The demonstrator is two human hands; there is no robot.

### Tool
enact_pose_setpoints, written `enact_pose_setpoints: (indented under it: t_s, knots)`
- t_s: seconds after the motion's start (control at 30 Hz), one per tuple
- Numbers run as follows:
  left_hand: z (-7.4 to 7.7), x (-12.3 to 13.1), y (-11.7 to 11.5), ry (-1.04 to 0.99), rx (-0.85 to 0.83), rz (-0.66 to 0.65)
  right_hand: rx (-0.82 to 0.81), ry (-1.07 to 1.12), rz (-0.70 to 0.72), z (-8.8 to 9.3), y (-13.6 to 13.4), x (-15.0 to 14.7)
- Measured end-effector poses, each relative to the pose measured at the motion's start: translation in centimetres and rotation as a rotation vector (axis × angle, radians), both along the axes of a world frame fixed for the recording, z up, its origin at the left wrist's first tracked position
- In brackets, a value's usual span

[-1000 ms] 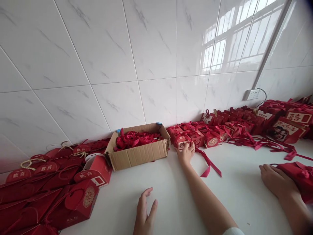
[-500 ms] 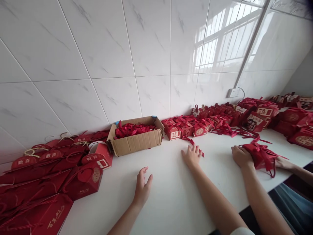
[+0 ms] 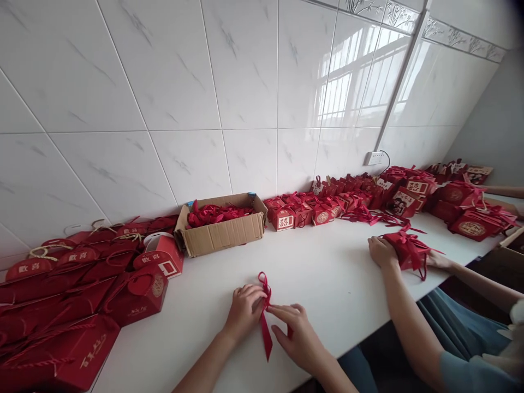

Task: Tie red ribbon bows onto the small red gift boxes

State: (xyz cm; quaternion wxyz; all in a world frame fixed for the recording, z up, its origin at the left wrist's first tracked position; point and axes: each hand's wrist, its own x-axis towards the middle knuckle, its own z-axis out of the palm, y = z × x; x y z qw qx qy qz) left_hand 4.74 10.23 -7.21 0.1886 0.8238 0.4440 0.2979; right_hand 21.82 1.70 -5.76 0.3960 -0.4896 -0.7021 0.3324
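Note:
A looped red ribbon (image 3: 266,327) is between my two hands, just above or on the white table. My left hand (image 3: 244,311) is closed, its fingertips and thumb pinching the ribbon near its upper loop. My right hand (image 3: 301,335) meets it from the other side: the index fingertip touches the ribbon, the thumb stands apart below, and a bit of red shows under the curled fingers. One ribbon tail hangs down between the hands. Beyond them lies an open cardboard box (image 3: 223,238) filled with red ribbons (image 3: 216,214).
Red gift boxes with handles (image 3: 139,297) crowd the left side. Small ribboned boxes (image 3: 301,212) line the tiled wall beside loose ribbons (image 3: 364,216). At right, another person's hands (image 3: 382,252) hold a red box with a bow (image 3: 405,251). More red boxes (image 3: 470,218) stand beyond.
My right hand has come back from the far ribbon to my left hand, bringing a ribbon. My left hand has closed on it. The view has shifted slightly right.

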Motion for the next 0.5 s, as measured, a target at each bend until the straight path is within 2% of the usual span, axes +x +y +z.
enact_pose_setpoints:
  t_s: [0.07,0.17,0.3,0.37,0.5]
  knots:
    - [0.2,0.1,-0.2,0.004,-0.006,-0.016,-0.119,0.275,-0.019,0.5,-1.1,0.7]
    - [0.3,0.1,-0.2,0.0,0.001,-0.02,-0.274,0.684,0.043,0.8,-2.1,2.4]
    - [0.3,0.1,-0.3,-0.024,0.013,-0.012,-0.306,1.119,0.121,0.4,-3.2,4.1]
    - [0.4,0.1,-0.5,-0.037,0.015,0.001,-0.305,1.204,0.115,-0.2,-3.9,4.6]
    - [0.4,0.0,-0.9,-0.058,0.018,0.038,-0.298,1.144,0.025,-2.1,-5.6,5.3]
